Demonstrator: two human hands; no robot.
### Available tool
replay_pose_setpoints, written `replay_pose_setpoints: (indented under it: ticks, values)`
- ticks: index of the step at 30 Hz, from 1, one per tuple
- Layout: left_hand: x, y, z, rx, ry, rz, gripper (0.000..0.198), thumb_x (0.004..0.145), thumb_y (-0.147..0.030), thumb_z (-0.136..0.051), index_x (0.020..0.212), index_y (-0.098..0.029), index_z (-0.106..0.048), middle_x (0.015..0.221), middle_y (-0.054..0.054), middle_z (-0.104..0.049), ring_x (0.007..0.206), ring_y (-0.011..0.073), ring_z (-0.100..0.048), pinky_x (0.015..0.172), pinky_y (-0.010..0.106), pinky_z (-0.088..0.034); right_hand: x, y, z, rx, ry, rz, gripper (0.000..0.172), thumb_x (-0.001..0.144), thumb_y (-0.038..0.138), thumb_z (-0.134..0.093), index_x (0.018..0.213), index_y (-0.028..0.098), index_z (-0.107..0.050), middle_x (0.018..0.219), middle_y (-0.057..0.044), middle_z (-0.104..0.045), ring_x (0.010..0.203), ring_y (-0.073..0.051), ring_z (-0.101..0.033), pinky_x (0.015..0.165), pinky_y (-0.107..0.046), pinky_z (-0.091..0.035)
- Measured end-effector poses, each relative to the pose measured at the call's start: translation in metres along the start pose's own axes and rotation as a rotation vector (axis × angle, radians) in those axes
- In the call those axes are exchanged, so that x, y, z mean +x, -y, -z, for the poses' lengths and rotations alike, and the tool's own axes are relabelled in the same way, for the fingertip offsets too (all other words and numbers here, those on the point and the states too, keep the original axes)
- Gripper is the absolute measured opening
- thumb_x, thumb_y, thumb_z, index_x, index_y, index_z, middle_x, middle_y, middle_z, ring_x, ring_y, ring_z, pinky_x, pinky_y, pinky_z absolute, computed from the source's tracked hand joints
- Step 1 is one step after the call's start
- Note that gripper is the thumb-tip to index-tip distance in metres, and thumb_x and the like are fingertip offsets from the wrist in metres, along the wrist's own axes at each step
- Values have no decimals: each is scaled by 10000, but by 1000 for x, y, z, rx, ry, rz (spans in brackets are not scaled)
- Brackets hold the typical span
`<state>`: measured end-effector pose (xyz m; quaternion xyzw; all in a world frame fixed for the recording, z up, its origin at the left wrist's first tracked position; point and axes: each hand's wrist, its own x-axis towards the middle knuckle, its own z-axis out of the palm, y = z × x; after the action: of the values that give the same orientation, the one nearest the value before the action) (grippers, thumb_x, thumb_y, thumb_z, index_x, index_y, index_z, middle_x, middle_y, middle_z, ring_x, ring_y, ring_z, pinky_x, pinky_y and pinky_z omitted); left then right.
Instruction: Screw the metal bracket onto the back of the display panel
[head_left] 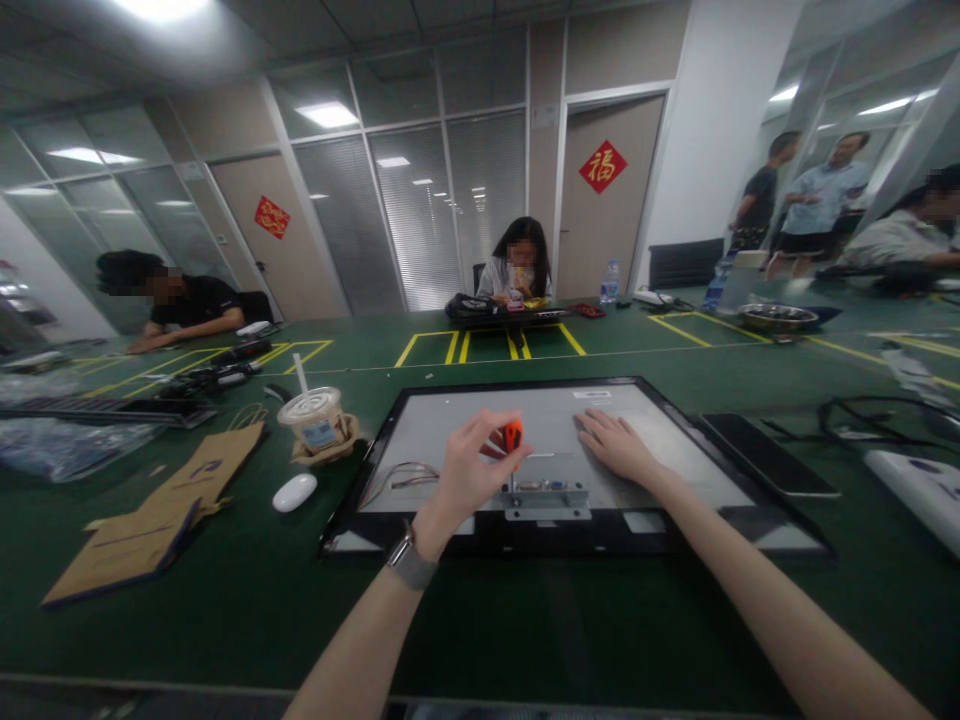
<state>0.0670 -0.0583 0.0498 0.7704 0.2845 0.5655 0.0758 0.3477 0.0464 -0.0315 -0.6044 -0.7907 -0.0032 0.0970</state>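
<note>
Green tabletop [562, 640] across the lower frame, a grey-backed, black-edged flat display panel [551, 402] lying at its centre.

Over the panel's middle, the left hand [476, 465] pinches a small orange-and-black tool [514, 436] between thumb and fingers, above a silver metal bracket [551, 504] with connector ports; the tool's tip is too small to tell whether it touches. The right hand [615, 447] lies palm down on the panel's right half, fingers slightly spread. Thin brown wires [397, 468] cross its left part. Left of the panel are a clear lidded cup with a white straw [311, 410], a glossy white oval case [295, 493] and a creased brown paper bag [187, 480]; at right, a flat black rectangular slab [772, 455].
</note>
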Motion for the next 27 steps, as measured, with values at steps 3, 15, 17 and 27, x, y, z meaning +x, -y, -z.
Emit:
replay_pose_setpoints:
  ticks: [3, 15, 17, 27]
  values:
    - [1, -2, 0, -4, -22, 4, 349, 877, -316, -751, 1199, -235, -643, 901, -1, -660, 684, 95, -686, 543, 172, -625, -1, 1, 2, -2, 12, 8, 537, 1012, 366, -290, 1490, 215, -483, 1589, -124, -428, 1473, -287, -367, 1178, -551, -300]
    - [2, -3, 0, -11, -58, 33, 370, 856, -322, -764, 1201, -244, -655, 883, -1, -660, 659, 93, -676, 527, 169, -613, -1, 1, 1, 0, 9, -1, 544, 1014, 380, -278, 1494, 219, -480, 1591, -112, -426, 1480, -285, -356, 1184, -539, -292]
    - [3, -3, 0, -21, -75, 39, 368, 848, -315, -772, 1189, -239, -653, 878, -4, -654, 652, 88, -671, 520, 158, -606, -2, 2, 2, -3, 15, -4, 545, 1018, 373, -276, 1495, 205, -478, 1594, -118, -420, 1480, -283, -355, 1186, -530, -291]
    - [5, -4, -2, -18, -134, 43, 357, 857, -318, -764, 1175, -229, -629, 881, -14, -641, 649, 77, -666, 510, 138, -594, -6, 11, 22, 196, -262, 51, 413, 945, 270, -396, 1139, 158, -743, 1245, -169, -704, 1177, -303, -631, 1043, -450, -467]
